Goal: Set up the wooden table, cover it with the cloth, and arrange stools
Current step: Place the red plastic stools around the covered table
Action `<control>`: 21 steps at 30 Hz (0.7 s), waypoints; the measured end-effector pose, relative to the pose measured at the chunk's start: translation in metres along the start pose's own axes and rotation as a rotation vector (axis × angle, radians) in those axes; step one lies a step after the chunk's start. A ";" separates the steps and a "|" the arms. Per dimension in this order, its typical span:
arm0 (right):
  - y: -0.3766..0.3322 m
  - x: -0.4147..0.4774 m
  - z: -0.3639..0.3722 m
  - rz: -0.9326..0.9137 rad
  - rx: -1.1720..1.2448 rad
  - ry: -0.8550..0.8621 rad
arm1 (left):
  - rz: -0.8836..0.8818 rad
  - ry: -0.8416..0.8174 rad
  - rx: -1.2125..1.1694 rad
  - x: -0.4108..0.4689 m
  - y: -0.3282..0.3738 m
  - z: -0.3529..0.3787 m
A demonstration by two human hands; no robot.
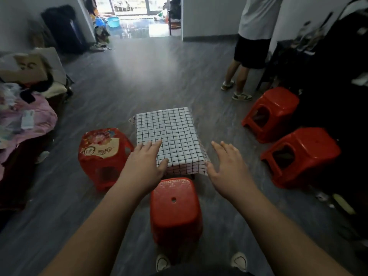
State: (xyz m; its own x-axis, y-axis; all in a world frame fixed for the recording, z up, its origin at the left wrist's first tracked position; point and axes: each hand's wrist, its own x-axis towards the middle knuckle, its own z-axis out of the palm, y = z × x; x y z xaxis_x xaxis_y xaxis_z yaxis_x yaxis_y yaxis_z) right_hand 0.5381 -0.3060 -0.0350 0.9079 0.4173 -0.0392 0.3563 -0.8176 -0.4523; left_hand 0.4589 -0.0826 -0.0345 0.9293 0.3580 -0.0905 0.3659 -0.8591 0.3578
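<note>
The cloth (169, 136), a thin white weave gridded in black, is sitting mid-floor, draping squarely over the hidden table. The left hand (145, 162) is reaching over its near-left corner and the right hand (227, 166) is just beside the near-right one, with fingers straight, slightly spread and gripping nothing. Smoothing outward with flat palms is looking wise here. A glossy red plastic stool (175, 208) is waiting just in front.

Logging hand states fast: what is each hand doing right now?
Left hand: open, fingers straight on the checked cloth.
Right hand: open, holding nothing.
</note>
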 end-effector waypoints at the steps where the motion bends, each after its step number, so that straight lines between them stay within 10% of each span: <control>1: 0.015 -0.003 -0.007 0.017 0.000 0.005 | 0.016 -0.004 0.005 0.003 0.016 0.005; 21: 0.395 -0.082 -0.217 0.427 -0.003 0.173 | 0.474 -0.146 0.055 0.063 0.466 0.167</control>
State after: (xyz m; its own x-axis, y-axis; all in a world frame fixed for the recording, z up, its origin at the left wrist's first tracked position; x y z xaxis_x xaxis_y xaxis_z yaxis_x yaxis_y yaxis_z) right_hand 0.6527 -0.7492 -0.0172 0.9969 -0.0295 -0.0723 -0.0576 -0.9031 -0.4256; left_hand 0.6968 -0.5213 -0.0291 0.9900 -0.1277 -0.0601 -0.0998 -0.9346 0.3414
